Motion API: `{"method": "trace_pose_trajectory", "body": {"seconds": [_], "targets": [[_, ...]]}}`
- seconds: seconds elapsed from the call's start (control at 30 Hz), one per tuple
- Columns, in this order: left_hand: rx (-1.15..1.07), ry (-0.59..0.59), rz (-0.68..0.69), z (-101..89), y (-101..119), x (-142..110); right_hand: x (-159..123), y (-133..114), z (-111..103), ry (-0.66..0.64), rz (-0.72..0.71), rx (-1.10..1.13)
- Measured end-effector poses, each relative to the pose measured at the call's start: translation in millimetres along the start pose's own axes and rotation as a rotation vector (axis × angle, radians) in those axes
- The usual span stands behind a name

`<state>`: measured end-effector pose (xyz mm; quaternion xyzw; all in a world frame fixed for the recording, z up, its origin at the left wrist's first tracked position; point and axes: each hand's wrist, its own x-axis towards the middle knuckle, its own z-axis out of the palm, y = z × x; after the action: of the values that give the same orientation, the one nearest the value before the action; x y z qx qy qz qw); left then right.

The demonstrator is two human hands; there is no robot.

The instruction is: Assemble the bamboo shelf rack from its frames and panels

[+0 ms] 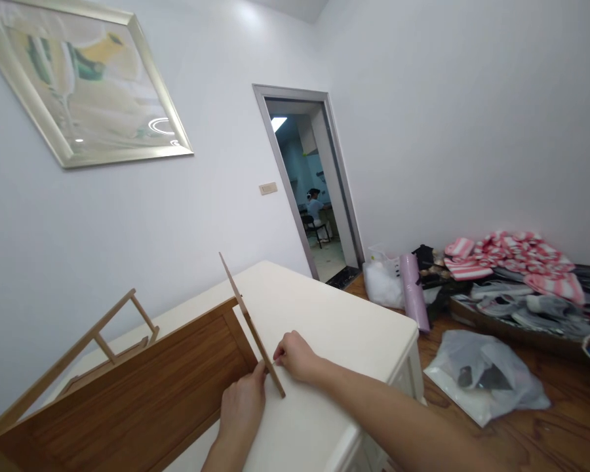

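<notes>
A brown wooden panel [137, 393] stands on its long edge on a white table [324, 321]. At its right end a narrow wooden board [250, 322] is set upright across it. My left hand [243, 403] is closed at the inner side of this board, by the panel's corner; its fingertips are partly hidden. On the board's outer side, my right hand [295, 354] pinches close to the board's face. Something thin and small seems to lie at its fingertips, too small to name. Behind the panel rises a light wooden frame [86, 337] with short crosspieces.
Beyond the table's right edge, the wooden floor [545, 432] holds a plastic bag [486, 380], a purple roll [413, 288], a white bag [383, 282] and a pile of striped cloths [516, 259]. A person [314, 206] sits past the doorway [305, 177]. A framed picture [93, 78] hangs on the wall.
</notes>
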<state>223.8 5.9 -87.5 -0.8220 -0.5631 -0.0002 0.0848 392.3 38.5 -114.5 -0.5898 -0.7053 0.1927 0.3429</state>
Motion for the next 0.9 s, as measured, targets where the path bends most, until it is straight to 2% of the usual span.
{"method": "trace_pose_trajectory", "body": {"seconds": [0.6,0.9], "targets": [[0.014,0.013,-0.009,3.6,-0.7,2.8,2.1,0.6,-2.8,-0.087,0.017,0.020],[-0.050,0.013,0.015,-3.6,0.8,1.1,2.8,-3.1,-4.8,-0.105,0.022,0.009]]}}
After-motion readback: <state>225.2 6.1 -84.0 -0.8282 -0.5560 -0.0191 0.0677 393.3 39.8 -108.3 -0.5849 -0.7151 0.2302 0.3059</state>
